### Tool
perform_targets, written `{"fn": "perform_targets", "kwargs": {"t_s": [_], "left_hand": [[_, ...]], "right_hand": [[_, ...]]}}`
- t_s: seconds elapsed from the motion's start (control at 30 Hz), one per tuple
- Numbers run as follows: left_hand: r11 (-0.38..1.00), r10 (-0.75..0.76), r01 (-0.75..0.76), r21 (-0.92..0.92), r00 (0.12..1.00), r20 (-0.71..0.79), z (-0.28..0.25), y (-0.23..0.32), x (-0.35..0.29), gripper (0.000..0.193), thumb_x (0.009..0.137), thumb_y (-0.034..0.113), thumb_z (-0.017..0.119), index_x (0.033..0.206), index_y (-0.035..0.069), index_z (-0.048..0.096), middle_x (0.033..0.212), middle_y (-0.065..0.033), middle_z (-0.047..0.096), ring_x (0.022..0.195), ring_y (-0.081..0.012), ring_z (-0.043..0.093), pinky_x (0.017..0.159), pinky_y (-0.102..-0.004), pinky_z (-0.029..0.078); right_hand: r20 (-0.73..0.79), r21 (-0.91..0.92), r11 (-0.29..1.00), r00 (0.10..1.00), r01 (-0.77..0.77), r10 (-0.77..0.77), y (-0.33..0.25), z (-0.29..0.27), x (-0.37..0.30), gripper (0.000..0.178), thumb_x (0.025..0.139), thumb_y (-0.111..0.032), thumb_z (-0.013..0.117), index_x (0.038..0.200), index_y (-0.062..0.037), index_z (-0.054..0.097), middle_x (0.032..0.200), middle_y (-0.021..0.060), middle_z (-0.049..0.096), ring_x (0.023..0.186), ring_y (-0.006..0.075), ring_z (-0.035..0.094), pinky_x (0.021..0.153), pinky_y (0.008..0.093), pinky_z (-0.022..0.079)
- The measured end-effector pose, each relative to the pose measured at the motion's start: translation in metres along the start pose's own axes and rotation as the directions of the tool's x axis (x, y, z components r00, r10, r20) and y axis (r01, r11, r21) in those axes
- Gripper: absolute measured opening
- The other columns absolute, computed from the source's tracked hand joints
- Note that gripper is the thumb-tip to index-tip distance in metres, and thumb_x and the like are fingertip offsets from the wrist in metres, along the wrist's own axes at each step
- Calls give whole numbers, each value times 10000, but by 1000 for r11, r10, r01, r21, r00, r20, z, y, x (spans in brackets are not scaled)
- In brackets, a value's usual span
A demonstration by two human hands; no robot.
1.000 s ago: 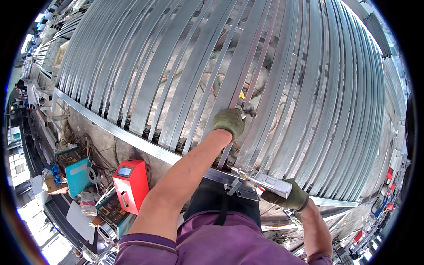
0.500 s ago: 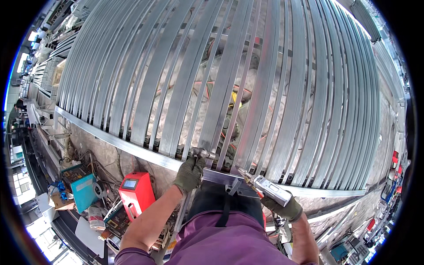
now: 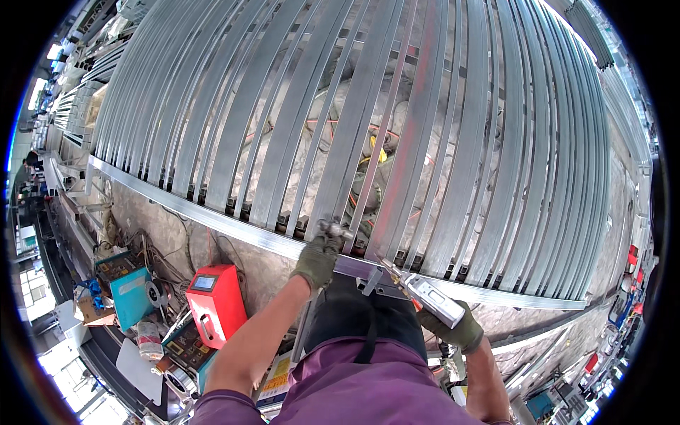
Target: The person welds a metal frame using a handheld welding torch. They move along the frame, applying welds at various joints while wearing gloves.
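Observation:
My gloved left hand [image 3: 316, 262] is closed on a hammer whose metal head [image 3: 336, 230] hangs over the near ends of the long metal bars [image 3: 347, 163]. The hammer is slightly blurred, and its handle is mostly hidden by the glove; I cannot tell whether the head touches a bar. In my gloved right hand [image 3: 465, 331] is a white-and-silver handheld welding gun [image 3: 435, 300]. Its thin nozzle points up and left, close to the front rail [image 3: 358, 268] of the metal frame. Both gloves are dark green.
Left of my arm stands a red machine [image 3: 216, 304] with a small screen. Farther left is a teal box [image 3: 132, 297], with cables and spools around it. Through gaps between the bars, hoses and a yellow object [image 3: 378, 150] show on the floor.
My left hand has moved forward and a little right with the hammer. The right hand holds the welding gun in nearly the same place. The whole view has shifted slightly.

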State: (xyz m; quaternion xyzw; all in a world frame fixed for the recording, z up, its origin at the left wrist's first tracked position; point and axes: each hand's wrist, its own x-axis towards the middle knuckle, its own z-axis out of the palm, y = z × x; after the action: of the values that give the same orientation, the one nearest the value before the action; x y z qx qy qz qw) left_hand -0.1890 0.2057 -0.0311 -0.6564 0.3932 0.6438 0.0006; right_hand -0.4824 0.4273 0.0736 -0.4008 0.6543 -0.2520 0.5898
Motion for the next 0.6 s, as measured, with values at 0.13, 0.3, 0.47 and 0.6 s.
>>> {"fn": "perform_targets", "kwargs": {"t_s": [0.13,0.3,0.47,0.6], "left_hand": [[992,37,-33,-119,999,25,-3,17,-8,336,1122,417,642,1007,107,585,662,-12,523,467,-165,507,434,-364,419],[991,43,-39,-132,999,26,9,1,14,335,1122,418,651,988,116,596,649,13,515,444,-138,481,392,-333,394],[971,-17,26,-237,999,40,-5,24,13,355,1123,455,639,985,130,601,648,8,520,440,-145,482,384,-347,371],[995,13,-7,-98,998,62,-2,34,6,398,1111,504,643,1001,123,609,681,-2,539,457,-144,496,404,-347,375]], "right_hand": [[16,-51,998,999,45,-45,8,1,-4,387,953,-208,883,1307,-95,777,1182,59,835,1097,182,800,939,330,637],[-11,-178,980,996,87,-91,25,8,-11,386,953,-291,876,1285,-116,789,1180,56,829,1095,202,802,939,333,640],[20,-87,992,996,87,-85,27,12,-14,399,942,-289,885,1287,-114,783,1184,55,823,1092,188,802,945,319,638],[30,-78,994,996,83,-81,22,12,-12,432,943,-275,887,1320,-101,767,1182,48,822,1088,183,801,962,321,635]]}}
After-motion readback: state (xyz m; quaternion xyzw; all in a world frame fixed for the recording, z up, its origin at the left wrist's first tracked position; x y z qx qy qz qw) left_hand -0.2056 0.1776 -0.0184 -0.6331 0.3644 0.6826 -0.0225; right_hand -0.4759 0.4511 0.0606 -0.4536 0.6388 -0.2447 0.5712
